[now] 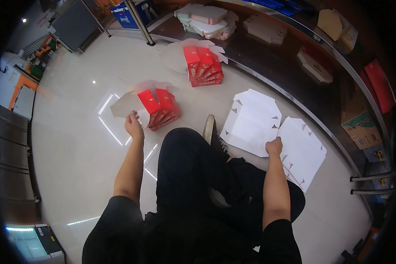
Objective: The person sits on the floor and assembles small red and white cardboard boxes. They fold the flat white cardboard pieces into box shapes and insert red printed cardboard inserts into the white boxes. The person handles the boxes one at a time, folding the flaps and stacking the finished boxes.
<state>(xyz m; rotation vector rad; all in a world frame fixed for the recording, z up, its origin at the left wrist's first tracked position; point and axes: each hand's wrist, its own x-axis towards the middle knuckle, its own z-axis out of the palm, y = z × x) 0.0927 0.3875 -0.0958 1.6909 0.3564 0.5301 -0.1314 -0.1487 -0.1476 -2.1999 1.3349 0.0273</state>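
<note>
On the tiled floor to the left stands a nested stack of red folded boxes (pixel 165 107), their pale flaps spread open at the top. My left hand (pixel 135 126) is closed at the near edge of that stack, its fingertips pinching a pale flap. At the right, my right hand (pixel 274 146) is closed on the edge of a flat white box blank (pixel 252 121) with cut slots. Beside it and partly under that hand lie more flat white box blanks (pixel 304 149). The fingers' undersides are hidden in both hands.
A second stack of red boxes (pixel 202 66) stands farther off, by a low steel shelf (pixel 246 57). Piled pale cardboard (pixel 209 20) and a brown carton (pixel 361 125) rest on the shelving. My crossed legs and a shoe (pixel 210 130) lie between the stacks and the blanks.
</note>
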